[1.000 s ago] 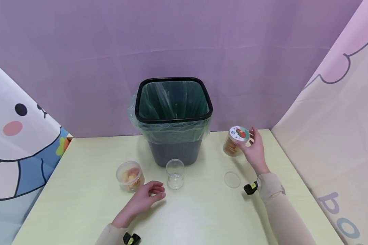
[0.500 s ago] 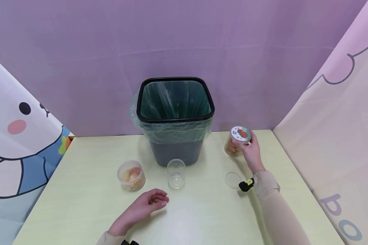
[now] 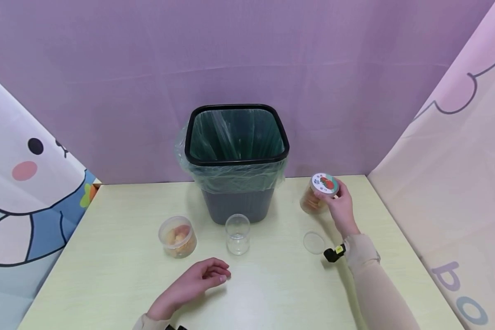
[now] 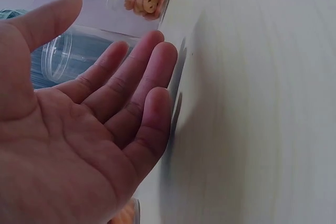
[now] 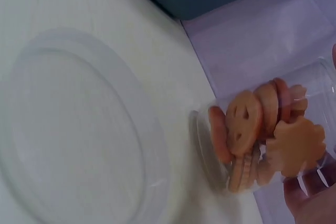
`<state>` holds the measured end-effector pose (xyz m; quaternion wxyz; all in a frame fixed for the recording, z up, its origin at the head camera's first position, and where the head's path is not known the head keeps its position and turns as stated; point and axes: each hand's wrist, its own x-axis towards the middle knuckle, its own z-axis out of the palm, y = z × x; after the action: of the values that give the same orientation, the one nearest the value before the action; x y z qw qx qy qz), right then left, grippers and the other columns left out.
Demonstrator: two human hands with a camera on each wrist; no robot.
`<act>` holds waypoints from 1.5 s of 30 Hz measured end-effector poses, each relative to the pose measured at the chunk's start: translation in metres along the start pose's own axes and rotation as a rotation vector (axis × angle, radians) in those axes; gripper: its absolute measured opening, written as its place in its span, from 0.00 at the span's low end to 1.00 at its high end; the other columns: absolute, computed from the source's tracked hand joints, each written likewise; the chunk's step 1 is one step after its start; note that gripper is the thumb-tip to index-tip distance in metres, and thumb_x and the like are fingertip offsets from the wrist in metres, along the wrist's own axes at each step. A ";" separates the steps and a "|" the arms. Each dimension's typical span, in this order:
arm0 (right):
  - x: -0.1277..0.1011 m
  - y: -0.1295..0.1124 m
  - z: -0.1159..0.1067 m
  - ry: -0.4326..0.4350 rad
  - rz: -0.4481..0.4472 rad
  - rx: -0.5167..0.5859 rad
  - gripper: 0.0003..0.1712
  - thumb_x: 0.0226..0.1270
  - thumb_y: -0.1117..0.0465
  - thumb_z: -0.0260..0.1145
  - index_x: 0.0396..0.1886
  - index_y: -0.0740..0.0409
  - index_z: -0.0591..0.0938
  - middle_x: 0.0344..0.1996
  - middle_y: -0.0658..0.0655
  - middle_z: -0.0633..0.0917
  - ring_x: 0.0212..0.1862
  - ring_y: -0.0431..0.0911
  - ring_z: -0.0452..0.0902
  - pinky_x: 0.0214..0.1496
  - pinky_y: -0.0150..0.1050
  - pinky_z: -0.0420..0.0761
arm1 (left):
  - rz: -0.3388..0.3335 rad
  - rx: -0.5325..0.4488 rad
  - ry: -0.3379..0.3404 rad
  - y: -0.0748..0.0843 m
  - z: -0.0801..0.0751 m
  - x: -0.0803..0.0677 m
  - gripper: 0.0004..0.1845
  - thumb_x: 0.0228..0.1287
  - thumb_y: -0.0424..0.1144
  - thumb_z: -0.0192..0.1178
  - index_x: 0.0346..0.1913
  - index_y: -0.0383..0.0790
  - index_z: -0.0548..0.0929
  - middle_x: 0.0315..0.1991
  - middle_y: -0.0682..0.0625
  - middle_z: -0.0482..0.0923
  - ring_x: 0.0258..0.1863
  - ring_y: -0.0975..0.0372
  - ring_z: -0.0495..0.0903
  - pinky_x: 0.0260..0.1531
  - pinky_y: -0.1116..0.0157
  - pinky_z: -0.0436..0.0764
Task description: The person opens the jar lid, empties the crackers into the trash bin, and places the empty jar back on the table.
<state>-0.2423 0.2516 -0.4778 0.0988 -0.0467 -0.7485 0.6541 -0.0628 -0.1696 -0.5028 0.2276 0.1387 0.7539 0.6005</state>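
The right hand [image 3: 341,207] grasped the lidded cookie jar [image 3: 318,195] at the table's [image 3: 272,293] right side, tilted, probably to open it. The left hand [image 3: 194,284] rested relaxed, holding nothing, near 1 empty jar [image 3: 237,234].

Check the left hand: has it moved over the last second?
Yes. The left hand slid toward the near table edge and slightly rightward, farther from the open cookie jar and empty jar.
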 end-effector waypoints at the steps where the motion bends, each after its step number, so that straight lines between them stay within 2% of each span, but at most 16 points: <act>1: -0.002 -0.001 0.000 -0.004 -0.002 -0.004 0.47 0.60 0.56 0.76 0.75 0.58 0.62 0.67 0.56 0.70 0.67 0.46 0.63 0.72 0.44 0.62 | -0.001 -0.004 -0.002 0.001 0.000 0.000 0.19 0.71 0.41 0.61 0.57 0.31 0.77 0.50 0.45 0.83 0.49 0.57 0.81 0.48 0.68 0.78; 6: -0.012 -0.010 -0.001 -0.046 -0.011 -0.026 0.45 0.62 0.53 0.75 0.74 0.56 0.64 0.66 0.55 0.71 0.66 0.45 0.64 0.67 0.40 0.65 | 0.012 0.009 -0.008 0.004 0.002 0.000 0.19 0.71 0.40 0.61 0.58 0.32 0.77 0.53 0.44 0.82 0.51 0.56 0.80 0.49 0.68 0.78; 12: -0.034 -0.030 -0.001 -0.141 0.002 -0.080 0.42 0.68 0.56 0.70 0.75 0.62 0.61 0.68 0.62 0.70 0.67 0.47 0.63 0.69 0.38 0.64 | 0.049 0.042 -0.024 0.006 0.006 0.001 0.23 0.70 0.39 0.62 0.64 0.34 0.73 0.58 0.46 0.80 0.56 0.52 0.78 0.49 0.67 0.75; 16: -0.051 -0.038 0.001 -0.211 0.004 -0.047 0.37 0.71 0.60 0.65 0.74 0.65 0.61 0.62 0.58 0.74 0.61 0.40 0.69 0.61 0.29 0.69 | 0.068 0.025 -0.041 0.007 0.009 0.004 0.28 0.68 0.39 0.64 0.68 0.35 0.70 0.60 0.45 0.78 0.59 0.50 0.76 0.49 0.68 0.75; 20: -0.064 -0.037 0.003 -0.302 -0.059 0.050 0.30 0.74 0.64 0.59 0.72 0.68 0.64 0.55 0.49 0.78 0.55 0.38 0.74 0.56 0.28 0.74 | 0.091 0.005 -0.051 0.008 0.014 0.009 0.34 0.65 0.37 0.67 0.71 0.35 0.66 0.62 0.44 0.76 0.60 0.49 0.75 0.51 0.63 0.76; 24: -0.077 -0.035 0.008 -0.414 -0.102 0.197 0.29 0.73 0.64 0.56 0.69 0.71 0.64 0.53 0.48 0.81 0.54 0.40 0.76 0.57 0.32 0.75 | 0.114 -0.001 -0.076 0.013 0.022 0.016 0.40 0.60 0.36 0.71 0.72 0.36 0.63 0.62 0.43 0.76 0.59 0.50 0.76 0.52 0.58 0.77; 26: -0.084 -0.036 0.011 -0.457 -0.099 0.266 0.28 0.72 0.62 0.59 0.68 0.68 0.67 0.52 0.49 0.82 0.53 0.40 0.77 0.56 0.32 0.75 | 0.121 -0.005 -0.096 0.017 0.027 0.019 0.42 0.59 0.36 0.72 0.72 0.37 0.63 0.62 0.44 0.76 0.58 0.51 0.76 0.52 0.58 0.77; 30: -0.095 -0.038 0.015 -0.540 -0.098 0.380 0.23 0.71 0.56 0.62 0.64 0.53 0.73 0.53 0.49 0.82 0.53 0.40 0.76 0.56 0.33 0.75 | 0.117 -0.030 -0.135 0.024 0.036 0.025 0.44 0.58 0.38 0.73 0.73 0.37 0.61 0.63 0.43 0.75 0.58 0.54 0.77 0.52 0.58 0.77; 34: -0.104 -0.039 0.021 -0.630 -0.112 0.424 0.22 0.72 0.52 0.61 0.63 0.47 0.75 0.55 0.49 0.81 0.56 0.41 0.76 0.59 0.35 0.73 | 0.102 -0.085 -0.174 0.031 0.044 0.030 0.44 0.58 0.39 0.74 0.73 0.36 0.61 0.64 0.41 0.74 0.58 0.54 0.77 0.52 0.58 0.77; 41: -0.118 -0.041 0.033 -0.777 -0.095 0.476 0.27 0.72 0.46 0.61 0.66 0.49 0.74 0.58 0.51 0.80 0.58 0.43 0.75 0.62 0.39 0.71 | 0.075 -0.171 -0.210 0.036 0.054 0.037 0.42 0.58 0.38 0.73 0.71 0.34 0.62 0.60 0.46 0.76 0.57 0.55 0.77 0.51 0.61 0.77; 45: -0.125 -0.042 0.042 -0.843 -0.084 0.522 0.29 0.71 0.44 0.62 0.67 0.50 0.74 0.59 0.52 0.80 0.59 0.44 0.75 0.63 0.40 0.70 | 0.086 -0.217 -0.239 0.040 0.057 0.040 0.41 0.59 0.35 0.72 0.70 0.31 0.62 0.59 0.46 0.76 0.56 0.56 0.77 0.50 0.63 0.79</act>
<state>-0.1263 0.1804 -0.4521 -0.1777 0.2783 -0.5358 0.7771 -0.0707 -0.0932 -0.4813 0.3031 0.2159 0.6457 0.6668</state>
